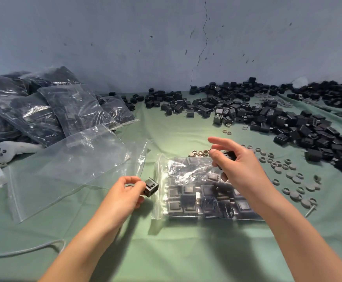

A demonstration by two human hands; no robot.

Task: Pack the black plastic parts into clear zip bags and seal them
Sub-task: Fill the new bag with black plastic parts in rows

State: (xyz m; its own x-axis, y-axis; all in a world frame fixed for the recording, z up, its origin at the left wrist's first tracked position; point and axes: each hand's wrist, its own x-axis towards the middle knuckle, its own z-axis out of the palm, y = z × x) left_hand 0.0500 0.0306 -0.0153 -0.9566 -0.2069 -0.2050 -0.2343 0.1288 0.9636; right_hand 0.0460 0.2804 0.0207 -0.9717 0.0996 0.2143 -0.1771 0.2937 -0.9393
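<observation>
Head view: small black plastic box part (151,187) is being pinched by left hand (125,193), just beside the left-facing mouth of the part-filled clear zip bag (186,202) lying lengthwise left-to-right. Right hand (244,168) is gripping another black part (229,155) above the bag, farther from that mouth.

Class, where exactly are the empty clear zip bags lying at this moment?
In the head view, the empty clear zip bags lie on the green cloth, left of the left hand and in front of the pile of packed bags.
</observation>
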